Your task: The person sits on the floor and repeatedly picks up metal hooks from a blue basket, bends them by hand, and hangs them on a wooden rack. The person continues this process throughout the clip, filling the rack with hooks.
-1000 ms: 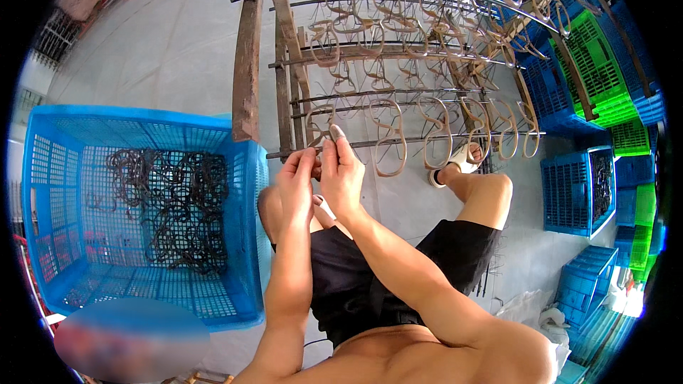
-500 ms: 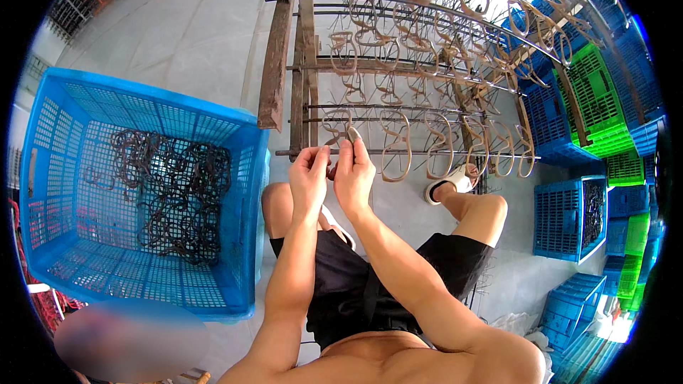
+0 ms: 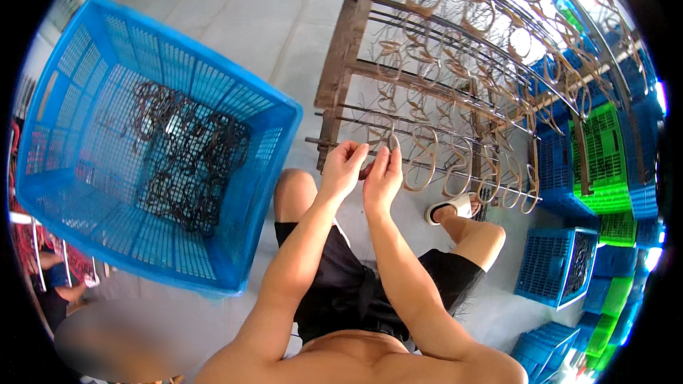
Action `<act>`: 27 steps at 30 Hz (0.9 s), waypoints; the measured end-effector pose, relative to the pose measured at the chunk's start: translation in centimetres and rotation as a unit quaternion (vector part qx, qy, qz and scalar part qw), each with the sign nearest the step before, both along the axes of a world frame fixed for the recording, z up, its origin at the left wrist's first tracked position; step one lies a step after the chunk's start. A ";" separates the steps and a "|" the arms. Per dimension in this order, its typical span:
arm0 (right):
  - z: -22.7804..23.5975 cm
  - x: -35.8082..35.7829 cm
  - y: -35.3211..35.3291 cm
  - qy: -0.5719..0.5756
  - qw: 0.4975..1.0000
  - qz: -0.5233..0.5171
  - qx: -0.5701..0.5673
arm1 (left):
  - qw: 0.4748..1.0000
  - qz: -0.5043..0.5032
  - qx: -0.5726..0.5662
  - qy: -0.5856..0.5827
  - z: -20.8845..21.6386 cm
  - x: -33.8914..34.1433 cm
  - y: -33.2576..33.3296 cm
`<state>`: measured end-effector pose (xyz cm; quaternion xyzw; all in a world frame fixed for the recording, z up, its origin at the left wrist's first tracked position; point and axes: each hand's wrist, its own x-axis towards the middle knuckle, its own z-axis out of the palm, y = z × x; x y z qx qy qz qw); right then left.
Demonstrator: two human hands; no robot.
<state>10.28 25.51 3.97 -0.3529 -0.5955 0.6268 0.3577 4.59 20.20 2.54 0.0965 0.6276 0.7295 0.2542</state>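
Both of my hands are raised close together before the near rods of a rack (image 3: 341,50). My left hand (image 3: 343,171) is closed, thumb and fingertips pressed together; what it pinches is too small to make out. My right hand (image 3: 383,181) is closed too, with a small greyish piece (image 3: 393,142) showing at its upraised fingertips. Something dark between the two hands is mostly hidden. Just right of them, a thin brown loop-shaped frame (image 3: 408,171) hangs from the rod, one of several along the rack.
To my left stands a large blue plastic crate (image 3: 274,110) with a heap of dark, thin, curved pieces (image 3: 192,156) inside. Blue crates (image 3: 551,263) and green crates (image 3: 605,156) are stacked at right. My sandalled foot (image 3: 455,208) rests beneath the rack. Another person's arm shows at lower left.
The whole view has shifted, so rack, crate and hands appear displaced. My hands stay close together by the same rod, their fingers in much the same pinch.
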 end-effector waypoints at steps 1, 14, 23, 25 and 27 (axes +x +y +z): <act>0.4 -0.1 0.1 -0.005 1.000 0.000 0.009 | 1.000 0.002 -0.010 0.025 -0.1 -0.1 -0.1; -1.3 -0.7 0.4 -0.079 0.992 -0.008 0.094 | 0.963 -0.053 0.074 -0.255 2.1 -5.8 1.7; -1.5 0.6 0.2 -0.045 0.997 -0.004 0.064 | 0.979 -0.046 -0.190 0.064 2.7 -4.5 2.5; 0.0 0.4 -0.3 -0.034 0.998 0.023 0.044 | 0.973 -0.002 -0.207 0.103 2.5 -4.5 2.7; -0.1 -0.1 -0.9 -0.001 1.000 0.015 0.022 | 0.969 -0.021 -0.213 0.126 2.2 -4.7 2.4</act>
